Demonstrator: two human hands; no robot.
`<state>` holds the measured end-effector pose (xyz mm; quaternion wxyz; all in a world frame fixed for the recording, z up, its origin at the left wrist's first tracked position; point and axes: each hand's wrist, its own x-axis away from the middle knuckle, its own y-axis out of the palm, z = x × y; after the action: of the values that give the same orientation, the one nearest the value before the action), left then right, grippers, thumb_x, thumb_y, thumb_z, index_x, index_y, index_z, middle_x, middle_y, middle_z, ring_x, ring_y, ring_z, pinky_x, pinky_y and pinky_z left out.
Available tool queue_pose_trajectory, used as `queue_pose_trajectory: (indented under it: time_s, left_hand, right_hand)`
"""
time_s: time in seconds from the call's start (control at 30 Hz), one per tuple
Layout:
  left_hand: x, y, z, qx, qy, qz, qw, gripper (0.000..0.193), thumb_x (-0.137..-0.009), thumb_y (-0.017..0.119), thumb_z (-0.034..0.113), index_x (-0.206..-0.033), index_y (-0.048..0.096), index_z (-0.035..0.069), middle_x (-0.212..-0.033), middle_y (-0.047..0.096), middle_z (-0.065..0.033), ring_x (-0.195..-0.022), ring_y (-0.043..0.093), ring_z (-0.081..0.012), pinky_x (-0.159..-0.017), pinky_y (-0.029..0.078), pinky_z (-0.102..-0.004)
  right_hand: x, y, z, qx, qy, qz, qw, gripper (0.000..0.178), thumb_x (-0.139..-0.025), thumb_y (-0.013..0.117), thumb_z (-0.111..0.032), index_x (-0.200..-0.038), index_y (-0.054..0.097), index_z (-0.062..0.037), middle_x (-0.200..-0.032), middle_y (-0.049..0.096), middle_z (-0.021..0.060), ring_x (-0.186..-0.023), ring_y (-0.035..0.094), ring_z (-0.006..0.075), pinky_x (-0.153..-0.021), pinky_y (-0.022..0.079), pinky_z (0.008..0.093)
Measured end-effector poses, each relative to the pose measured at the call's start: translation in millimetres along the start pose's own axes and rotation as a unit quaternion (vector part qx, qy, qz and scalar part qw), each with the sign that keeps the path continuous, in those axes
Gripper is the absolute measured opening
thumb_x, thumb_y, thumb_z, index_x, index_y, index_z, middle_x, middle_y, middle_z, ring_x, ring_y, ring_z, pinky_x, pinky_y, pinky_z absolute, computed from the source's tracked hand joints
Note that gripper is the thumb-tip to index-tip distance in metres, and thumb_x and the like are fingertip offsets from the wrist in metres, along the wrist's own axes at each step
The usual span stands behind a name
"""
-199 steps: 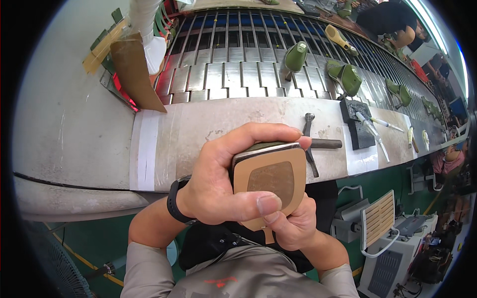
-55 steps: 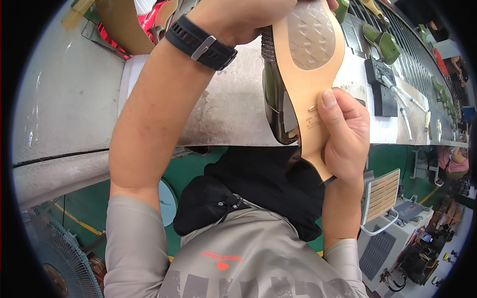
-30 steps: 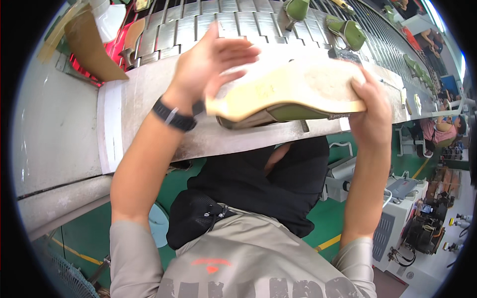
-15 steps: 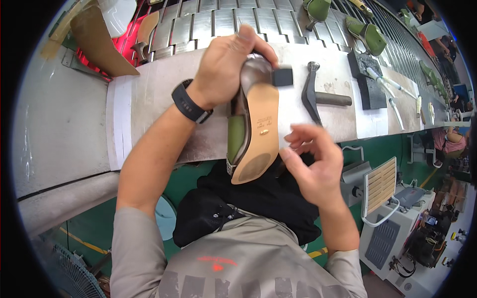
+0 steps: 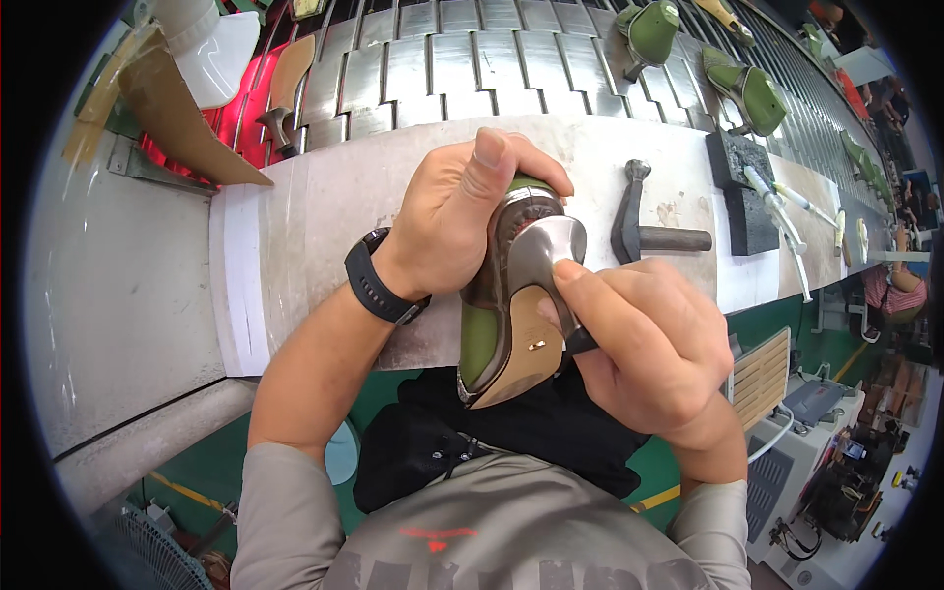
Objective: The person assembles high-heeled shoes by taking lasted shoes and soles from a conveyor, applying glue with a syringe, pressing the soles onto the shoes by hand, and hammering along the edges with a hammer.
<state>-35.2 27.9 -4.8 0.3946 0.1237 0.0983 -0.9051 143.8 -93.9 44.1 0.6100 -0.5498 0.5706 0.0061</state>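
Note:
My left hand (image 5: 442,221), with a black watch at its wrist, is closed round the back end of a green shoe (image 5: 480,339). The shoe is held bottom up, its toe toward me. My right hand (image 5: 654,344) pinches the shiny grey-brown heel (image 5: 539,254) at the end of the tan sole (image 5: 521,372). This heel end stands away from the shoe's back, baring a rough dark seat (image 5: 534,211). Toward the toe, the sole lies against the shoe. Some of the heel is hidden behind my right fingers.
A hammer (image 5: 678,239) lies right of the shoe on the pale bench (image 5: 320,231). Farther right, white brush-like sticks (image 5: 777,211) rest against a black block (image 5: 733,162). Green shoes (image 5: 652,34) and a loose tan sole (image 5: 292,79) sit on the slatted metal conveyor (image 5: 442,59).
My right hand has moved in and taken hold of the heel. The heel has come away from the shoe's back, and the shoe sits lower in view.

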Motion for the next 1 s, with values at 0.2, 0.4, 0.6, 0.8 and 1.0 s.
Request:
queue_pose_trajectory:
  time_s: [0.2, 0.4, 0.6, 0.8, 1.0]
  left_hand:
    - [-1.8, -1.2, -2.8, -0.041, 0.064, -0.002, 0.997, 0.096, -0.108, 0.011, 0.069, -0.1, 0.075, -0.002, -0.098, 0.07, -0.0148, -0.093, 0.066, -0.0229, -0.087, 0.052, -0.0355]
    - [-3.4, -0.2, -1.6, -0.041, 0.059, -0.004, 0.997, 0.096, -0.108, 0.011, 0.069, -0.098, 0.075, -0.002, -0.098, 0.07, -0.0152, -0.094, 0.066, -0.0234, -0.087, 0.052, -0.0355]
    - [-2.6, -3.1, 1.6, -0.049, 0.047, -0.014, 0.998, 0.099, -0.106, 0.011, 0.074, -0.099, 0.075, -0.003, -0.099, 0.07, -0.0149, -0.094, 0.065, -0.0233, -0.088, 0.05, -0.035]
    - [-1.6, -5.3, 0.1, -0.024, 0.05, -0.014, 0.998, 0.042, -0.107, 0.053, 0.033, -0.101, 0.074, -0.003, -0.098, 0.072, -0.0097, -0.093, 0.063, -0.0168, -0.086, 0.05, -0.0314]
    - [-7.9, -28.2, -18.7, 0.159, -0.017, 0.036, 0.986, 0.033, -0.098, 0.053, 0.021, -0.101, 0.072, -0.007, -0.1, 0.073, -0.0138, -0.095, 0.067, -0.0173, -0.089, 0.053, -0.031]
  right_hand:
    - [3.4, 17.0, 9.6, 0.007, -0.017, 0.026, 1.0, 0.045, -0.062, 0.076, -0.003, -0.106, 0.074, 0.0085, -0.081, 0.061, 0.0078, -0.061, 0.06, 0.0195, -0.052, 0.049, 0.0308]
    - [2.9, 18.0, 13.8, 0.016, -0.034, 0.042, 0.998, 0.046, -0.062, 0.075, -0.004, -0.106, 0.073, 0.008, -0.08, 0.062, 0.0073, -0.062, 0.06, 0.0191, -0.052, 0.049, 0.0305]
    - [1.7, 20.7, 12.4, 0.013, -0.031, 0.041, 0.999, 0.045, -0.062, 0.074, -0.005, -0.105, 0.073, 0.0067, -0.08, 0.062, 0.0067, -0.061, 0.059, 0.0187, -0.051, 0.047, 0.0299]
    - [-5.1, 29.6, 22.6, 0.029, -0.043, 0.069, 0.996, 0.038, -0.063, 0.074, -0.007, -0.1, 0.073, 0.0027, -0.076, 0.056, 0.0037, -0.062, 0.055, 0.0175, -0.052, 0.045, 0.0312]
    - [2.1, 44.3, 46.1, -0.227, 0.266, 0.067, 0.935, 0.019, -0.093, 0.079, -0.015, -0.099, 0.074, 0.0021, -0.082, 0.071, 0.0105, -0.069, 0.068, 0.0171, -0.064, 0.054, 0.0286]
